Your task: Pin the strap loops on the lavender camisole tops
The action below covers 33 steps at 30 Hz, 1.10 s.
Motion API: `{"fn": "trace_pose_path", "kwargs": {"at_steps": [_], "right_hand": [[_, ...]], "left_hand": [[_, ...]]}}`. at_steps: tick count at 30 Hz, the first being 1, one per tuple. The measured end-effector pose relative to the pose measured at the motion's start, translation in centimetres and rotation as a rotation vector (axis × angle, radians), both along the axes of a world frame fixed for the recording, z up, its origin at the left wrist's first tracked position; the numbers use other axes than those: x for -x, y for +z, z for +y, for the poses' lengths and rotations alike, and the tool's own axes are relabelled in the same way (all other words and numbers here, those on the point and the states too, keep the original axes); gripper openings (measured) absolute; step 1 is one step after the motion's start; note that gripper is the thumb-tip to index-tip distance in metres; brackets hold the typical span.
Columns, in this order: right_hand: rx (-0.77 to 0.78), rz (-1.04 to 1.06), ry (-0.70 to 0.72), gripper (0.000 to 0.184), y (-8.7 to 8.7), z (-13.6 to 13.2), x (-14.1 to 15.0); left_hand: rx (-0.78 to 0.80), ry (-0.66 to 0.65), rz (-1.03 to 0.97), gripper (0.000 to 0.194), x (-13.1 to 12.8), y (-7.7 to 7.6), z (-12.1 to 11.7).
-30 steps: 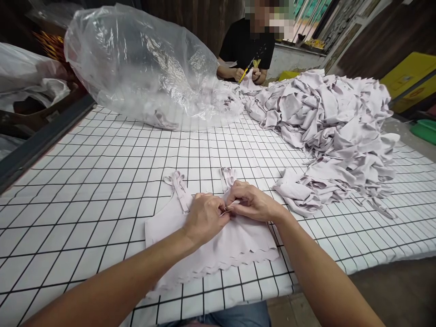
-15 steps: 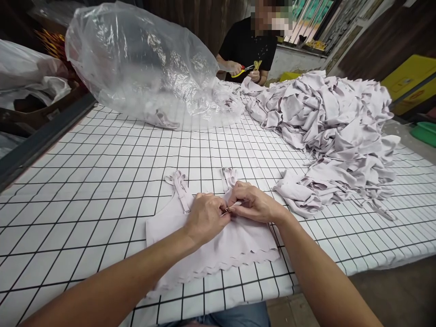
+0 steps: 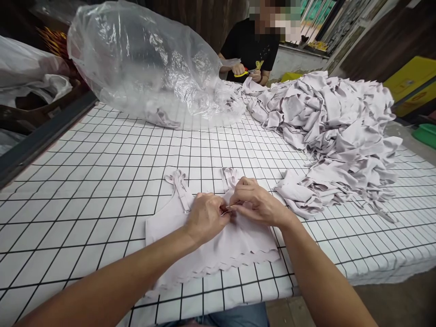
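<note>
A pale pink strappy bra top [image 3: 207, 254] lies spread on the table in front of me, its wavy hem toward me. Its left strap [image 3: 180, 186] with a small slider lies looped on the cloth. My left hand [image 3: 207, 215] is closed in a pinch at the upper edge of the top. Facing it, my right hand [image 3: 254, 202] pinches a thin part of the same top by the other strap [image 3: 230, 176]. The fingertips of both hands nearly meet, and they hide most of the small piece between them.
A large heap of similar pale garments [image 3: 316, 109] covers the table's right side. A big clear plastic bag [image 3: 143, 63] lies at the back left of the checked tablecloth [image 3: 112, 172]. Across the table, a person [image 3: 250, 50] in black holds yellow-and-red-handled cutters [image 3: 241, 73].
My right hand has shifted slightly, its fingers still pinched near the left hand's. My left hand has barely moved. The person opposite has lowered the cutters a little.
</note>
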State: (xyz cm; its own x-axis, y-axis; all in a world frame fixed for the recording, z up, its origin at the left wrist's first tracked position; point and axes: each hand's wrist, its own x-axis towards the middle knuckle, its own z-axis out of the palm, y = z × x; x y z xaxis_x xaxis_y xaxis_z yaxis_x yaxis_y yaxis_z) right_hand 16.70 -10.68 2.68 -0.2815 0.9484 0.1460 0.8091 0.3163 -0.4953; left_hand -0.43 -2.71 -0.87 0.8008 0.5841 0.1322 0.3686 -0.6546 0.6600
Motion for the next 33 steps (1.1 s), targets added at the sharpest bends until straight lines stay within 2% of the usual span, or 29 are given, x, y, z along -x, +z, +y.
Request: {"fn": "trace_pose_path", "kwargs": {"at_steps": [6,13,22,29,33], "right_hand": [[0.021,0.043,0.02,0.01,-0.7,0.3,0.1],[0.063,0.041,-0.025,0.008,-0.4,-0.4,0.4],[-0.135,-0.255,-0.091,0.012,-0.8,-1.8,1.6],[-0.136,-0.506,-0.042,0.024,0.1,-2.1,2.2],[-0.133,-0.572,0.006,0.027,0.6,-2.2,2.4]], "left_hand": [[0.003,0.02,0.017,0.022,0.1,-0.1,-0.1],[0.041,-0.001,-0.009,0.014,0.2,-0.3,0.0],[0.038,-0.032,-0.032,0.014,0.2,-0.6,0.1],[0.033,-0.052,-0.02,0.016,0.1,-0.4,0.2],[0.039,-0.064,-0.003,0.015,0.1,-0.2,0.2]]}}
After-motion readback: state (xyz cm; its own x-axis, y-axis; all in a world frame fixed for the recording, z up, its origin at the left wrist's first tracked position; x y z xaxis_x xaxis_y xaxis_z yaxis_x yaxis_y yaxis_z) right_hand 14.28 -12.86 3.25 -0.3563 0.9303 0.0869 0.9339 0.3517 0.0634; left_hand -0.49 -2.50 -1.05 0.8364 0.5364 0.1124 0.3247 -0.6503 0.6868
